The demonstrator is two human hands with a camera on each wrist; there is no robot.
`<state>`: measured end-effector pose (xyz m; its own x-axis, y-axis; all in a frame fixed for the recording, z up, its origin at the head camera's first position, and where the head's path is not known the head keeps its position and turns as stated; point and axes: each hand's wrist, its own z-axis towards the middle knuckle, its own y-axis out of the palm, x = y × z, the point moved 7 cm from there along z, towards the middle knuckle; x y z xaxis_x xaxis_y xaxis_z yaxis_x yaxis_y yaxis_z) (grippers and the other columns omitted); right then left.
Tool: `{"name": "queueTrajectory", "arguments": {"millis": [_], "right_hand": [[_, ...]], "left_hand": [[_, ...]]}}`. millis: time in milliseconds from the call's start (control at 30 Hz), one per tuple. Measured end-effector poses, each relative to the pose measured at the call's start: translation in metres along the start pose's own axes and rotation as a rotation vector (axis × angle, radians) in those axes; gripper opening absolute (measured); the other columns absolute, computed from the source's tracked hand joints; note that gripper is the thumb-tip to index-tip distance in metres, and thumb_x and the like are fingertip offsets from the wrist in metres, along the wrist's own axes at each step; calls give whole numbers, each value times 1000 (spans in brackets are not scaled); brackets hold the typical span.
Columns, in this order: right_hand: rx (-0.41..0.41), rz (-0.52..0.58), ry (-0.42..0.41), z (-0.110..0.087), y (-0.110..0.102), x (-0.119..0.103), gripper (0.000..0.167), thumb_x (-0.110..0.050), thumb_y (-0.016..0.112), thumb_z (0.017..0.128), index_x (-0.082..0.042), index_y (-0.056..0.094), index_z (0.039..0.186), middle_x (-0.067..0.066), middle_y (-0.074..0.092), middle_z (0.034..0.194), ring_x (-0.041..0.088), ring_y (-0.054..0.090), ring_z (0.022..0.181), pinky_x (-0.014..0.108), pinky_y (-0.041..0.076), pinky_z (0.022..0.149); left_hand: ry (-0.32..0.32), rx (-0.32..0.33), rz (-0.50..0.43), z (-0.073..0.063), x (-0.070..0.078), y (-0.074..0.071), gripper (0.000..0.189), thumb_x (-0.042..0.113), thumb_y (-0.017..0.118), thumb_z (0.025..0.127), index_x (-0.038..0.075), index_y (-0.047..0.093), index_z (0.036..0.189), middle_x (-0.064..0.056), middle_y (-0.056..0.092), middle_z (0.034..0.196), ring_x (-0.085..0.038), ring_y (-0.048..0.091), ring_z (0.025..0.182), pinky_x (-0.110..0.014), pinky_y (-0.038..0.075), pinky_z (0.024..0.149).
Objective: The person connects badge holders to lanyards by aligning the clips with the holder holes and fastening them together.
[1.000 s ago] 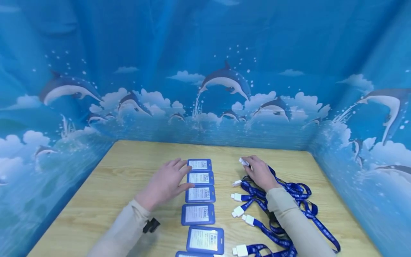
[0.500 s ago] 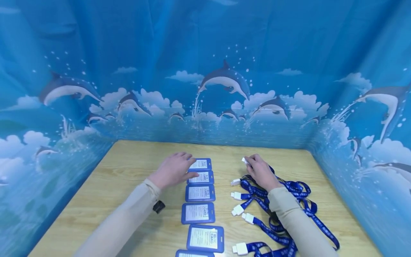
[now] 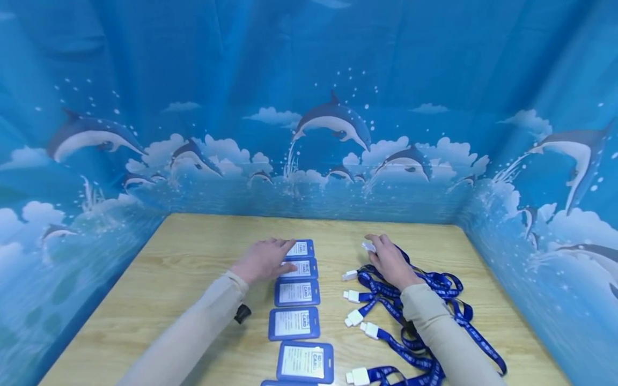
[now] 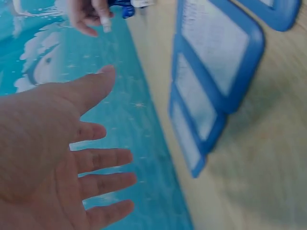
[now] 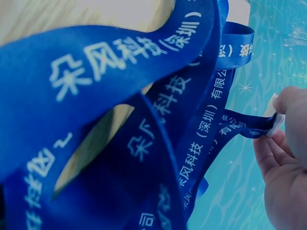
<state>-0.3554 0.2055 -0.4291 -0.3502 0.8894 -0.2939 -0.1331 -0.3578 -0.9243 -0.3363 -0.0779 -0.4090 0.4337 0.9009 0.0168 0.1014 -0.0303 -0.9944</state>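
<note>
My left hand [image 3: 263,261] is over the left side of the two farthest blue card holders, the end one [image 3: 304,248] and its neighbour [image 3: 306,268]. In the left wrist view its fingers [image 4: 108,160] are spread and straight, with nothing in them and apart from the holders. On the right, my right hand [image 3: 392,262] pinches the white clip [image 3: 369,246] of the farthest blue lanyard between thumb and fingers. The right wrist view shows that lanyard's printed strap [image 5: 247,123] running up to the fingertips, which partly cover the clip.
More blue card holders [image 3: 294,323] continue in a column toward me. Several lanyards lie tangled on the right, their white clips [image 3: 354,318] pointing left. The wooden table [image 3: 193,252] ends at a blue dolphin-print curtain [image 3: 232,134] behind and at both sides.
My left hand has moved right, from beside the card holders to over the far two. My right hand keeps hold of the white clip and has barely moved. The head view has shifted slightly.
</note>
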Motion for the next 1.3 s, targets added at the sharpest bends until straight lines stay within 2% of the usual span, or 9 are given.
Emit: {"name": "queueTrajectory", "arguments": {"millis": [233, 433, 733, 867, 1033, 1300], "right_hand": [[-1, -12, 5, 1, 2, -1, 43, -4, 58, 101, 6, 50, 142, 21, 58, 117, 30, 64, 101, 44, 59, 86], [7, -9, 15, 3, 3, -1, 33, 2, 62, 97, 4, 61, 130, 20, 58, 116, 32, 65, 103, 46, 59, 89], [-4, 8, 15, 7, 8, -5, 35, 5, 64, 95, 4, 61, 129, 20, 63, 122, 35, 62, 114, 49, 55, 99], [-12, 23, 2, 9, 10, -7, 36, 5, 65, 94, 4, 61, 130, 20, 64, 123, 35, 62, 115, 49, 55, 100], [2, 21, -24, 12, 13, -8, 35, 3, 65, 95, 4, 62, 129, 20, 65, 122, 35, 63, 114, 49, 55, 100], [1, 26, -17, 16, 18, -7, 33, 2, 64, 95, 4, 62, 129, 20, 65, 122, 36, 63, 114, 50, 54, 100]], "left_hand": [[-14, -28, -6, 10, -4, 20, 71, 58, 54, 98, 12, 46, 151, -16, 41, 159, -35, 40, 146, -53, 38, 119], [-4, -37, 0, 15, -4, 24, 71, 60, 49, 100, 11, 47, 151, -15, 39, 160, -34, 37, 148, -52, 37, 119], [-18, -81, -40, 21, -3, 36, 71, 60, 48, 100, 12, 45, 152, -13, 34, 163, -34, 33, 150, -53, 33, 121], [-42, -112, -47, 24, -6, 44, 73, 63, 45, 100, 14, 41, 154, -12, 29, 165, -33, 29, 152, -52, 30, 123], [-70, -120, -59, 25, -10, 47, 73, 63, 44, 100, 15, 40, 155, -12, 27, 166, -33, 26, 153, -52, 28, 124], [-37, -136, -106, 26, -10, 55, 75, 63, 42, 101, 15, 37, 157, -9, 30, 165, -31, 31, 152, -52, 31, 122]]}}
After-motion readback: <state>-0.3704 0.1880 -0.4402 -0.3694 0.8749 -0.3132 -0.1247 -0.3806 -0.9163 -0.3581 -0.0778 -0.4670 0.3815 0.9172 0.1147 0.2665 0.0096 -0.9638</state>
